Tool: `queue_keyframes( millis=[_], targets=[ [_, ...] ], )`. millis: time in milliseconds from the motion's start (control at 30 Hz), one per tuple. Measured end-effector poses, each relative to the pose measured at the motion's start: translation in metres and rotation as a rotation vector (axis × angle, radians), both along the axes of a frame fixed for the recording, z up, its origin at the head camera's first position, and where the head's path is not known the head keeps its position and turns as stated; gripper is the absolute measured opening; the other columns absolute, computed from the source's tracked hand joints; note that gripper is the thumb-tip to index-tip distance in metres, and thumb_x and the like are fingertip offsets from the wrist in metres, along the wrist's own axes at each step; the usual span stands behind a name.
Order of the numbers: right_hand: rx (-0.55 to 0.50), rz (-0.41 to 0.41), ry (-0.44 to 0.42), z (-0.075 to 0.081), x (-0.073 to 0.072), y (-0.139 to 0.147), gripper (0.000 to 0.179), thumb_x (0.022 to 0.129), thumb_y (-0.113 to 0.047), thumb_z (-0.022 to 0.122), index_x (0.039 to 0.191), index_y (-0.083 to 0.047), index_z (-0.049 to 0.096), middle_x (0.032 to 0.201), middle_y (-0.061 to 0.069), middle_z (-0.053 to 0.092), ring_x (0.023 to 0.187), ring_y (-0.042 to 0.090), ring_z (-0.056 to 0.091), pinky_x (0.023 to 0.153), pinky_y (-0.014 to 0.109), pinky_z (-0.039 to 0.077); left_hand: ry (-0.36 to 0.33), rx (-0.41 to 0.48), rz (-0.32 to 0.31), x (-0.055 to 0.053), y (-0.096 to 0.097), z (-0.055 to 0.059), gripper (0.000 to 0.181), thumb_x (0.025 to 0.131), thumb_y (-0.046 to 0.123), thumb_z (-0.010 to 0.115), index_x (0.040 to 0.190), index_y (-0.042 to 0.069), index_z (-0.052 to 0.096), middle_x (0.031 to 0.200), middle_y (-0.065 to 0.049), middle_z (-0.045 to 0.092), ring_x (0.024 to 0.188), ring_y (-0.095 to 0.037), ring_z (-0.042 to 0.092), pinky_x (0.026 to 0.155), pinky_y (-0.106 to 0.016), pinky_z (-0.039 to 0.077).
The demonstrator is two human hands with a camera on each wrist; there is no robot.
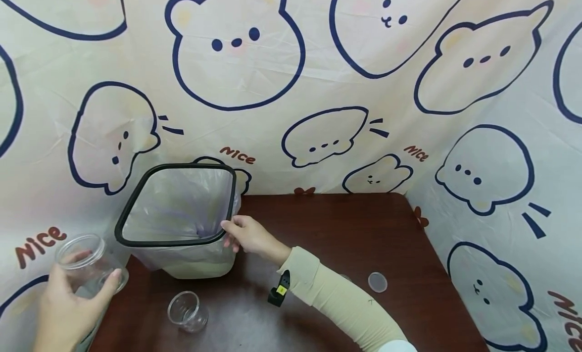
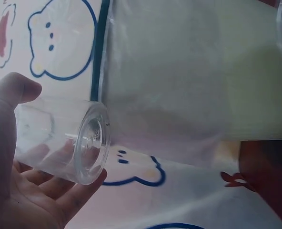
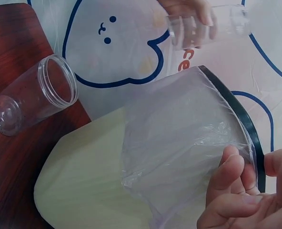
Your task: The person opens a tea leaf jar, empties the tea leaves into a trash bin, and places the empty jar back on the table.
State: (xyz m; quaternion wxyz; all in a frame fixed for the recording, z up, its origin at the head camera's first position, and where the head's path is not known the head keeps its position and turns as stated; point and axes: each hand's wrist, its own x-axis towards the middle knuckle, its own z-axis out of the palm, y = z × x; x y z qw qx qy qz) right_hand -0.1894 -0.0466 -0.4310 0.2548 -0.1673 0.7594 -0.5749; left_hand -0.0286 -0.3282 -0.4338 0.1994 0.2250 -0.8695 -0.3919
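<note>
My left hand (image 1: pixel 75 309) holds a clear plastic jar (image 1: pixel 99 265) in the air, left of the bin. The jar is tilted, its round rim up and its base towards the right; in the left wrist view the thumb and fingers lie around the jar (image 2: pixel 60 133). My right hand (image 1: pixel 252 237) pinches the black rim ring (image 1: pixel 175 242) of a pale trash bin (image 1: pixel 200 268) at its right front corner. A thin translucent bag (image 3: pixel 174 129) lines the bin and hangs over its outer wall. In the right wrist view the thumb and fingers lie on opposite sides of the rim.
A second clear jar (image 1: pixel 188 312) lies on the dark wooden table (image 1: pixel 327 220), in front of the bin. A small round translucent disc (image 1: pixel 377 282) lies to the right, beside another partly hidden by the sleeve (image 1: pixel 341 296). Cartoon-printed cloth (image 1: pixel 259 135) hangs behind and beside the table.
</note>
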Motion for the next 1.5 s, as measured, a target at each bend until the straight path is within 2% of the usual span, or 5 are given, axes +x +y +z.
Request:
queue_keyframes(
  millis=[200,367,800,1033,1500],
  targets=[
    [0.006,-0.001,0.004,0.004,0.002,0.001,0.035,0.107,-0.033,0.052,0.083,-0.009,0.057,0.07,-0.001,0.064,0.052,0.011,0.051,0.046,0.024,0.031,-0.074,0.019,0.023,0.007,-0.002,-0.02,0.073,0.089,0.026,0.078,0.147,0.006,0.038,0.133,-0.03,0.055,0.089,0.011,0.05,0.092,-0.019,0.04],
    [0.006,0.001,0.002,0.003,0.002,0.001,0.034,0.107,-0.033,0.052,0.083,-0.01,0.058,0.07,-0.001,0.064,0.053,0.011,0.051,0.046,0.024,0.03,-0.164,0.063,0.02,0.01,0.0,-0.032,0.074,0.092,0.026,0.074,0.149,0.001,0.033,0.136,-0.036,0.049,0.116,-0.055,0.052,0.088,-0.049,0.051],
    [0.004,0.001,-0.001,0.003,0.001,0.0,0.035,0.107,-0.033,0.053,0.082,-0.01,0.058,0.07,0.0,0.064,0.054,0.012,0.052,0.047,0.024,0.032,-0.25,0.124,0.018,0.014,-0.011,-0.08,0.076,0.087,0.023,0.08,0.144,-0.001,0.036,0.126,-0.031,0.054,0.08,-0.01,0.061,0.056,-0.015,0.041],
    [0.011,0.001,0.003,0.003,0.0,0.0,0.034,0.107,-0.034,0.053,0.083,-0.01,0.058,0.07,0.0,0.065,0.056,0.014,0.053,0.048,0.024,0.034,-0.287,0.193,-0.001,0.012,-0.008,-0.101,0.075,0.088,0.016,0.078,0.143,-0.005,0.032,0.133,-0.034,0.045,0.113,-0.055,0.056,0.056,-0.014,0.045],
    [0.014,-0.018,-0.004,0.002,0.001,0.0,0.034,0.107,-0.033,0.053,0.083,-0.01,0.058,0.071,0.0,0.064,0.056,0.013,0.052,0.048,0.023,0.034,-0.261,0.318,-0.049,0.011,-0.005,-0.154,0.067,0.083,0.002,0.081,0.132,-0.006,0.035,0.126,-0.025,0.046,0.071,0.006,0.054,0.062,-0.011,0.046]
  ],
)
